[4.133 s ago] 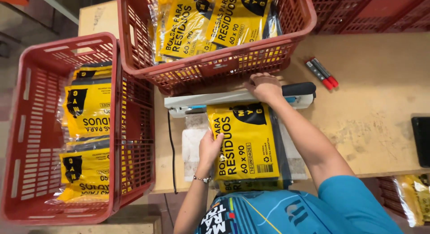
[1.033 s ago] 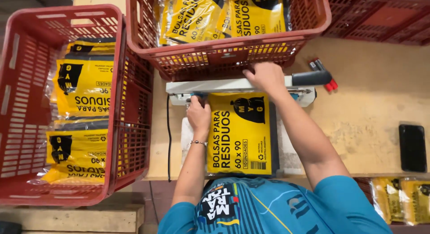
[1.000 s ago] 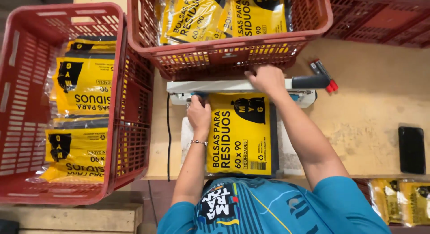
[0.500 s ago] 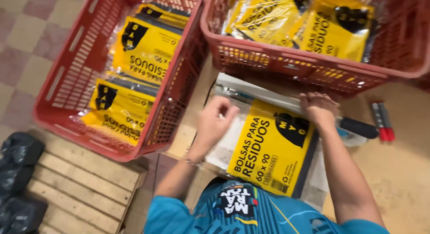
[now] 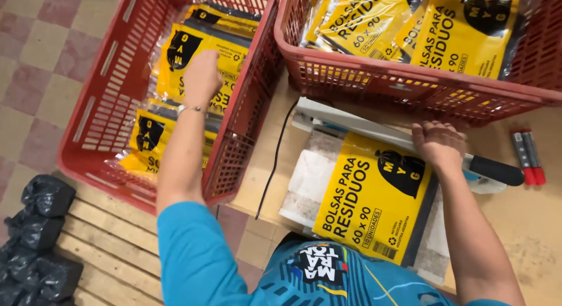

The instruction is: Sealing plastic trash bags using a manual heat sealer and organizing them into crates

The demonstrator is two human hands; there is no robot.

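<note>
On the wooden table (image 5: 544,236), under the white sealer arm (image 5: 363,127), lies a yellow-and-black packet of bags (image 5: 374,200), flat, clear wrap showing at its edges. Right hand (image 5: 439,145) presses palm-down on the arm, fingers curled over it. Left hand (image 5: 202,77) reaches into the left red crate (image 5: 88,118), loosely open, resting on yellow packets (image 5: 193,48) stacked inside. Rear red crate (image 5: 410,86) holds more. Two red markers (image 5: 528,156) lie near the black handle (image 5: 497,170). Black bags (image 5: 35,236) on the pallet (image 5: 111,241).
</note>
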